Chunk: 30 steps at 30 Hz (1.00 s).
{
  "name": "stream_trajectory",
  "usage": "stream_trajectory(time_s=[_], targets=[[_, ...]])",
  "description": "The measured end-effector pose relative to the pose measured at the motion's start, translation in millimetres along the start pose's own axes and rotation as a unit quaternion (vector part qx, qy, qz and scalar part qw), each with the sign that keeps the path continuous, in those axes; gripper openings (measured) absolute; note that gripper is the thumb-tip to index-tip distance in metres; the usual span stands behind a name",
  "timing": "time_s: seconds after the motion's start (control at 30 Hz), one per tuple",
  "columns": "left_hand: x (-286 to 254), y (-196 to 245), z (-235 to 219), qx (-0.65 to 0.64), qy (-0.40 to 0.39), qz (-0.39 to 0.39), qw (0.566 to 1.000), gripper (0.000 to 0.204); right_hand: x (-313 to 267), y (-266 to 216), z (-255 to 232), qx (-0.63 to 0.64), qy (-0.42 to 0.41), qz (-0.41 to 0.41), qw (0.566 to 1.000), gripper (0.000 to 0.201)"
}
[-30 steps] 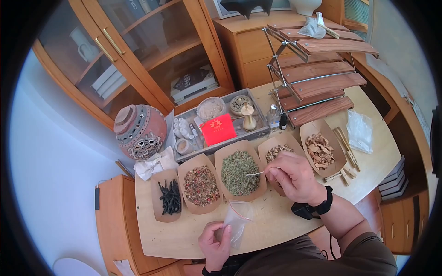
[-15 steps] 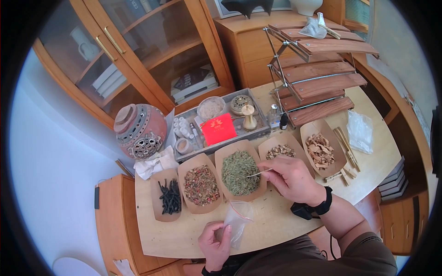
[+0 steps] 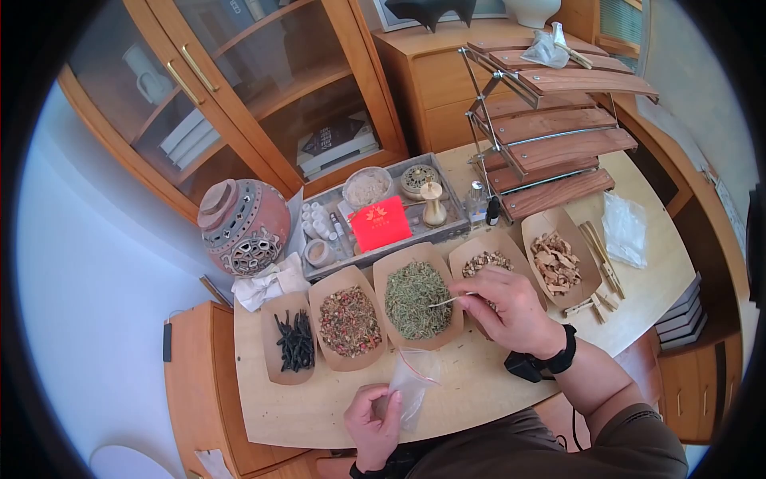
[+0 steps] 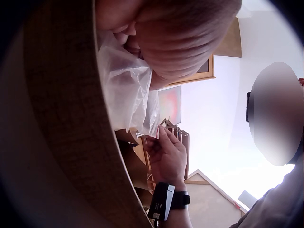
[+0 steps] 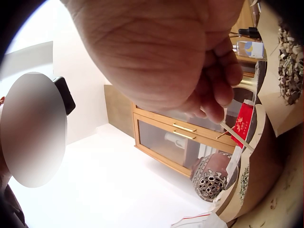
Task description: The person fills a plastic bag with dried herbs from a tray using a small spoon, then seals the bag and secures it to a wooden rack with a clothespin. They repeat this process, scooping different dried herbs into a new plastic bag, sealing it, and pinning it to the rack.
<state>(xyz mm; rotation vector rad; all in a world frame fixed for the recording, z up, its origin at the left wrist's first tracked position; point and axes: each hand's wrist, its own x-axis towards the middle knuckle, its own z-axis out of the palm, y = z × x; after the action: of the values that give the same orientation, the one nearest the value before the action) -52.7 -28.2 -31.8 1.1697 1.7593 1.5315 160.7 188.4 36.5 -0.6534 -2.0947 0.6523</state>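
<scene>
My right hand pinches a thin pale stick between thumb and fingers. The stick's tip meets the dried green herb in the middle paper tray. In the right wrist view the same stick slants down from the fingertips towards a tray's rim. Low in the head view, my left hand grips a clear zip-lock bag by its side. In the left wrist view the bag hangs under the fingers, thin and creased.
Paper trays hold dark twisted pods, a red-brown mix, chopped pieces and pale bark chips. Behind them stand a grey tray with a red packet, a patterned jar and a folding wooden rack.
The right hand has shifted slightly left, and the stick has tilted with its tip down at the green herb. The left hand and bag have stayed put.
</scene>
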Motion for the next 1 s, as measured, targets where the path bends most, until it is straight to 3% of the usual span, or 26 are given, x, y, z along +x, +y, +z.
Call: stream_trajectory(time_s=[1.0], targets=[[1.5,0.6,0.5,0.01,0.002,0.013,1.0,0.013,0.9,-1.2,-1.5,0.047,-0.016,-0.019,0.999,0.011]])
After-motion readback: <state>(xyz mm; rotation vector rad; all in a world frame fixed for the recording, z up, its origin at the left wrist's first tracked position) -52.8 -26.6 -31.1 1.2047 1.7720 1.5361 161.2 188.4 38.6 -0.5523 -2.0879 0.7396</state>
